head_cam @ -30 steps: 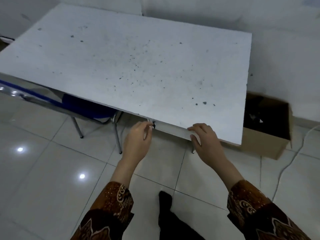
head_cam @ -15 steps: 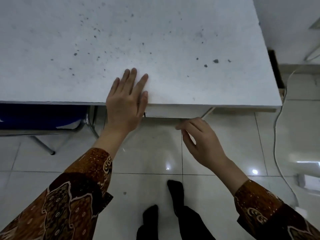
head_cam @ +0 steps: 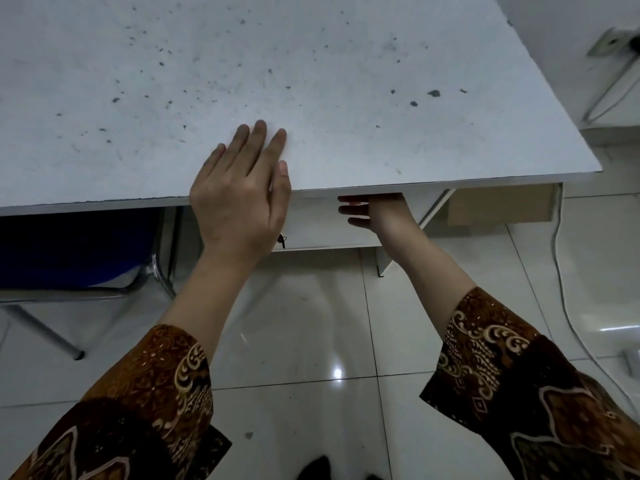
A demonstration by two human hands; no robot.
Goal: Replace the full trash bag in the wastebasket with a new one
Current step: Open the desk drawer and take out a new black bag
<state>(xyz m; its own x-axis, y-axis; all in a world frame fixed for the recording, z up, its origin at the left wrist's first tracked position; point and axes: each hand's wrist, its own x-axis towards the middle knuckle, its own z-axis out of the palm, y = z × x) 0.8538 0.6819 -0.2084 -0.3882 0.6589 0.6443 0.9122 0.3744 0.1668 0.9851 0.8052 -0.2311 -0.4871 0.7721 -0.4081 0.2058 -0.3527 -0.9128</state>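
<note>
Blue chair point(head_cam: 69, 251) tucked under desk point(head_cam: 346, 81). Left hand point(head_cam: 239, 195) flat on desk edge, fingers spread wide. Right hand point(head_cam: 374, 211) reaches under desktop at drawer point(head_cam: 318, 223); grip can't tell. Cardboard box point(head_cam: 498, 207) far right, contents hidden. Wastebasket, bag: not visible.

A brown cardboard box point(head_cam: 502, 206), possibly the wastebasket, sits under the table's point(head_cam: 346, 46) right end, only its plain side showing
</note>
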